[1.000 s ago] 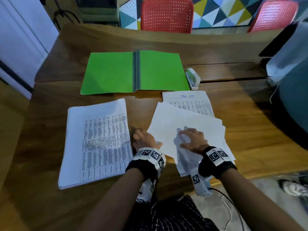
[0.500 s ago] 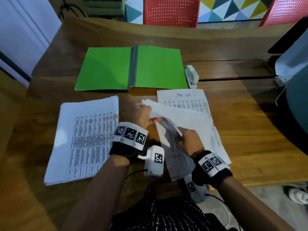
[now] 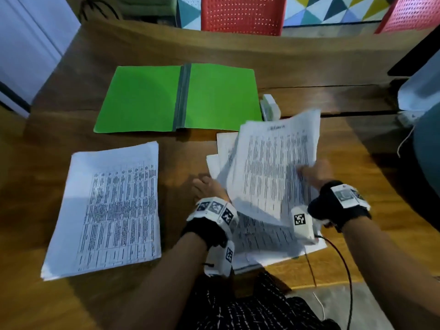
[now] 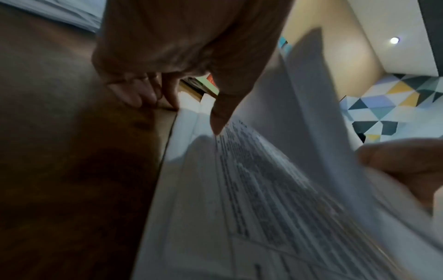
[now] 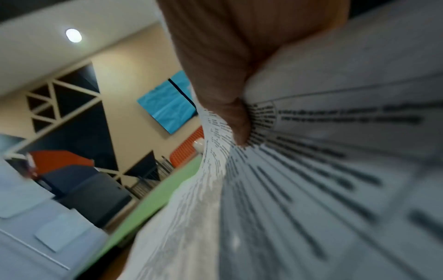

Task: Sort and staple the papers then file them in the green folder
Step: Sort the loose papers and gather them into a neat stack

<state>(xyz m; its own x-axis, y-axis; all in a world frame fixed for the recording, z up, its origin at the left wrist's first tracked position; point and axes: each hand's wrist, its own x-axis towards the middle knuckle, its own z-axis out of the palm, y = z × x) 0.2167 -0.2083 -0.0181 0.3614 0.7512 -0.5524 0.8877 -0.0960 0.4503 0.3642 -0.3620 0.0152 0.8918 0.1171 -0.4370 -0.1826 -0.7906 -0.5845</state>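
Note:
The green folder (image 3: 147,98) lies open and flat at the back of the wooden table (image 3: 357,163); a strip of it shows in the right wrist view (image 5: 153,204). A white stapler (image 3: 270,109) sits at its right edge, partly hidden. One stack of printed papers (image 3: 107,206) lies at the left. My right hand (image 3: 312,171) grips a few printed sheets (image 3: 273,163) lifted off the right pile (image 3: 266,239), thumb on top (image 5: 236,123). My left hand (image 3: 209,186) rests at that pile's left edge, its thumb (image 4: 218,123) touching the top page (image 4: 239,189).
Two red chairs (image 3: 242,15) (image 3: 414,13) stand behind the table. A grey-blue object (image 3: 426,144) and a white one (image 3: 419,96) crowd the right edge. A cable (image 3: 345,270) runs from my right wrist past the table's near edge.
My right hand has raised the sheets higher and swung them right, printed side up. My left hand let go of the sheet and dropped to the pile's left edge.

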